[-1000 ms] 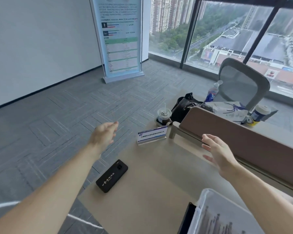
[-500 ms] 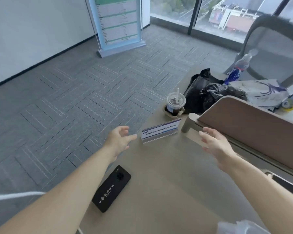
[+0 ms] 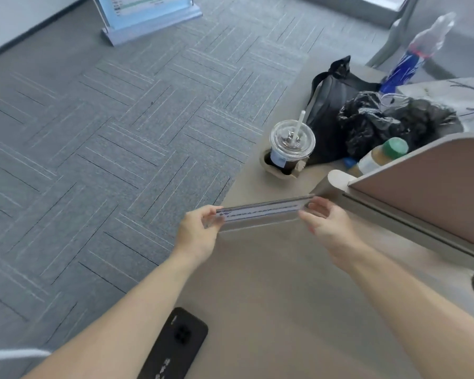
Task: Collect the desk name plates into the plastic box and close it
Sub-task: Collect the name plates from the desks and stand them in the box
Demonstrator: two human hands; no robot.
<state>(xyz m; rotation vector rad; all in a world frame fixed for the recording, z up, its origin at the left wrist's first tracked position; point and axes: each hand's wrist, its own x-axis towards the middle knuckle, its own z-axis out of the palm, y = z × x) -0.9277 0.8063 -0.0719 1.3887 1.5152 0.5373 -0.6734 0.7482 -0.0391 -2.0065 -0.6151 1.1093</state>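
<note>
Near the far edge of the desk (image 3: pixel 298 283), both hands hold one name plate (image 3: pixel 263 213) between them. The left hand (image 3: pixel 197 232) closes on the plate's left end, with the thumb and fingertips pinching the clear plastic. The right hand (image 3: pixel 329 224) closes on the right end in the same way, its fingers curled around the edge. The plate stretches straight from one grip to the other, so each hand covers only a short end and the long middle part is free. It is tilted, the right end a little higher and farther than the left. The printed strip faces up toward the camera, but the letters are too blurred to read. If the plate is lifted or touches the desk with its lower edge, I cannot tell.

Beyond the plate stands a cup (image 3: pixel 290 144) with a clear lid and a straw, in a paper holder. Beside it to the right lie a black bag (image 3: pixel 331 110) and a crumpled black plastic bag (image 3: pixel 389 119). A bottle (image 3: pixel 381 155) with a green cap lies behind the divider (image 3: pixel 427 198), which rises to the right of the right hand. A black phone (image 3: pixel 175 346) lies near the desk's left edge, under the left forearm. The box is not in view.
</note>
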